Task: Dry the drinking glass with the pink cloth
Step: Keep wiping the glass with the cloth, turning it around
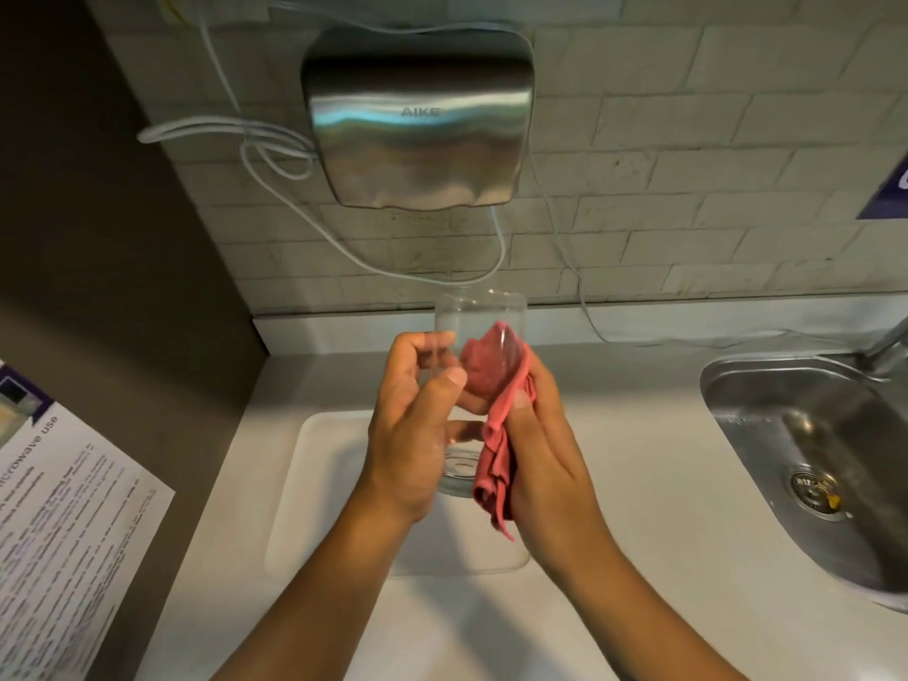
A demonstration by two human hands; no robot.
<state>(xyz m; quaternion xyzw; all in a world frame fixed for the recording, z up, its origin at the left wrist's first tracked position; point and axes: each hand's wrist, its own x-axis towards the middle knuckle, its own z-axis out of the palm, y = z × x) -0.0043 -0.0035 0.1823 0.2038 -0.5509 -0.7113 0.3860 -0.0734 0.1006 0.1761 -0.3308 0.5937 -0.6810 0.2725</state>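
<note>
A clear drinking glass [479, 314] is held in the air above the white counter, its mouth pointing away from me and its thick base near my wrists. My left hand [412, 435] wraps around the glass's left side. My right hand [543, 444] grips the pink cloth [496, 435] against the right side of the glass. Part of the cloth shows through the glass wall near the rim; I cannot tell whether it lies inside the glass or behind it. The cloth's loose end hangs down below my right palm.
A white tray [314, 484] sits on the counter [638, 508] under my hands. A steel sink [810, 435] with a tap lies to the right. A metal hand dryer [417, 125] with loose cables hangs on the tiled wall. A printed notice [59, 533] is at the left.
</note>
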